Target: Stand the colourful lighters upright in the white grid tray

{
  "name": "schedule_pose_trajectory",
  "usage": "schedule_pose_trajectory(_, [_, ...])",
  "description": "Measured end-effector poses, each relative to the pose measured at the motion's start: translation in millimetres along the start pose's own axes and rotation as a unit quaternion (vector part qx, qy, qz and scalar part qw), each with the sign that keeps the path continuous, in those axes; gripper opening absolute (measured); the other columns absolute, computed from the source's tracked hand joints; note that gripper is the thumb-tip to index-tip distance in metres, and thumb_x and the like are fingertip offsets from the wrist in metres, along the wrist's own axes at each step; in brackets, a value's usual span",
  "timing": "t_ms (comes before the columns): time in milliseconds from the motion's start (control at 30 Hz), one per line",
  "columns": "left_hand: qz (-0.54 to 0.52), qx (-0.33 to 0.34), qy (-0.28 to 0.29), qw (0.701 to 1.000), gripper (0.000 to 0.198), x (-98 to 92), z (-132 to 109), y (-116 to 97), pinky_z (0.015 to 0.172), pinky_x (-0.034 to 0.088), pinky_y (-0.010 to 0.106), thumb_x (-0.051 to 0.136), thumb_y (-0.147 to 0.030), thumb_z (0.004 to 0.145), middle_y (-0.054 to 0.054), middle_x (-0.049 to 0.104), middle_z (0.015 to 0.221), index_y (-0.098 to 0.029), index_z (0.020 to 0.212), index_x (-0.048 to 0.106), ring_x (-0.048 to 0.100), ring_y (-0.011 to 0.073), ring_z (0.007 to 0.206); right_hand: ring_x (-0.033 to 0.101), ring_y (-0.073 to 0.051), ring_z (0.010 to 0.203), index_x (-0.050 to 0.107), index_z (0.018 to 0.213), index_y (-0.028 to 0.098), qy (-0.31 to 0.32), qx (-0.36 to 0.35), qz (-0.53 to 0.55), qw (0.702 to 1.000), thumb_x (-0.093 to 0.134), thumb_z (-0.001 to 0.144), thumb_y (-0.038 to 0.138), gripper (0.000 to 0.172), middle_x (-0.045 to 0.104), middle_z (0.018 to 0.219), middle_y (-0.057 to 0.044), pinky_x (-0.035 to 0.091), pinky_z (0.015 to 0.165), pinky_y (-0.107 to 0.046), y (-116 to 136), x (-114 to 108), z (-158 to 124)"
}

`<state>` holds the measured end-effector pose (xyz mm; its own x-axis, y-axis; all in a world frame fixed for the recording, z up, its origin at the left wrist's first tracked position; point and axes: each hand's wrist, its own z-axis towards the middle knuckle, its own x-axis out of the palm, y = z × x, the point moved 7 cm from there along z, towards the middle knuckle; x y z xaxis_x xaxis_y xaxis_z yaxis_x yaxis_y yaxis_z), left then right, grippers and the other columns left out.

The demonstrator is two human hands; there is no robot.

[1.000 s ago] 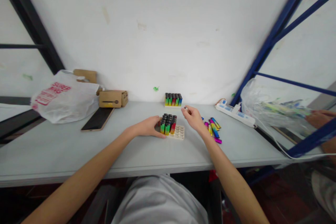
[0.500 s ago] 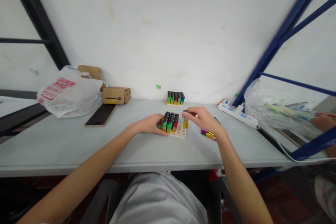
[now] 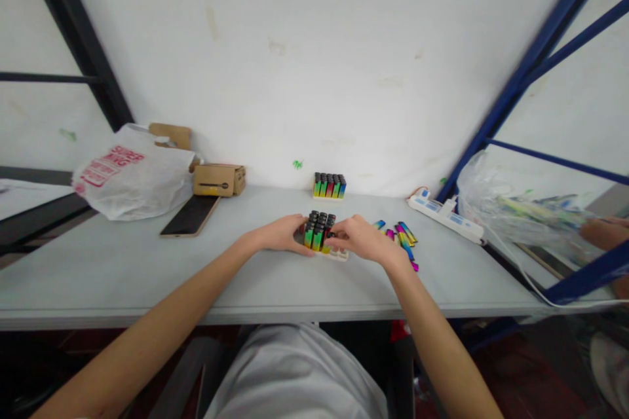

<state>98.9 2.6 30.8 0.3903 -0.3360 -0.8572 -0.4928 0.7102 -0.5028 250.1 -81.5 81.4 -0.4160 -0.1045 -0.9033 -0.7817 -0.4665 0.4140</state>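
Several lighters [image 3: 317, 234] with black tops and green, yellow and red bodies stand upright in rows in a white holder tray [image 3: 341, 256]. My left hand [image 3: 286, 234] is curved round the left side of this tray, thumb at the front and fingers behind, gripping it. Over the tray's right part, my right hand [image 3: 358, 236] pinches a lighter by its dark top, close against the standing row. Most of that lighter is hidden by my fingers. More shiny, multicoloured lighters [image 3: 403, 236] lie loose on the table to the right of my right hand.
A second full tray of lighters [image 3: 329, 186] stands near the wall. Leftward are a phone [image 3: 190, 216], a cardboard box [image 3: 219, 180] and a white plastic bag [image 3: 135, 173]. On the right lies a power strip [image 3: 446, 216] beside a blue frame [image 3: 511, 95]; another person's hand [image 3: 604, 236] shows beyond.
My right hand has moved left and slightly down with the lighter, from the tray's right edge to the standing rows. More loose lighters are uncovered. My left hand stays put.
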Motion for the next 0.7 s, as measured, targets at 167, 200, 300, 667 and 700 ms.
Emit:
schedule_pose_trajectory(167, [0.016,-0.009,0.001,1.0,0.065,-1.8,0,-1,0.076,0.05,0.035,0.084,-0.072,0.065,0.006,0.07,0.097,-0.02,0.102,0.066,0.064,0.028,0.088,0.061,-0.02,0.058,0.066,0.058,0.022,-0.053,0.095,-0.091,0.99,0.072,0.093,0.062,0.054,0.067,0.056,-0.009,0.035,0.057,-0.031,-12,-3,3])
schedule_pose_trajectory(200, [0.018,-0.01,0.002,1.0,0.065,-2.1,0,-1,0.076,0.049,0.035,0.084,-0.072,0.065,0.005,0.069,0.096,-0.02,0.101,0.066,0.064,0.0274,0.087,0.062,-0.02,0.059,0.066,0.059,0.022,-0.042,0.089,-0.075,0.992,0.071,0.093,0.065,0.055,0.068,0.057,-0.009,0.037,0.057,-0.03,-13,-3,3])
schedule_pose_trajectory(300, [0.015,-0.011,0.004,1.0,0.067,-2.7,0,-2,0.075,0.05,0.034,0.083,-0.073,0.066,0.005,0.069,0.097,-0.02,0.103,0.066,0.064,0.027,0.086,0.067,-0.019,0.062,0.073,0.072,0.02,0.013,0.049,0.024,0.998,0.069,0.094,0.066,0.051,0.075,0.068,-0.007,0.043,0.06,-0.029,-19,-7,-5])
schedule_pose_trajectory(667, [0.02,-0.01,0.005,1.0,0.069,-0.6,1,4,0.077,0.05,0.036,0.081,-0.078,0.065,0.007,0.07,0.098,-0.02,0.099,0.064,0.065,0.0287,0.088,0.075,-0.03,0.107,0.075,0.122,0.011,-0.067,0.346,-0.133,0.926,0.067,0.099,0.041,0.039,0.078,0.122,-0.021,0.054,0.089,-0.034,-185,-71,-75])
schedule_pose_trajectory(700, [0.02,-0.01,0.006,1.0,0.069,-0.7,1,4,0.077,0.05,0.036,0.081,-0.078,0.065,0.007,0.069,0.098,-0.02,0.099,0.064,0.065,0.0288,0.088,0.075,-0.03,0.108,0.075,0.124,0.011,-0.05,0.368,-0.139,0.918,0.067,0.099,0.041,0.04,0.079,0.12,-0.02,0.054,0.089,-0.034,-197,-70,-81])
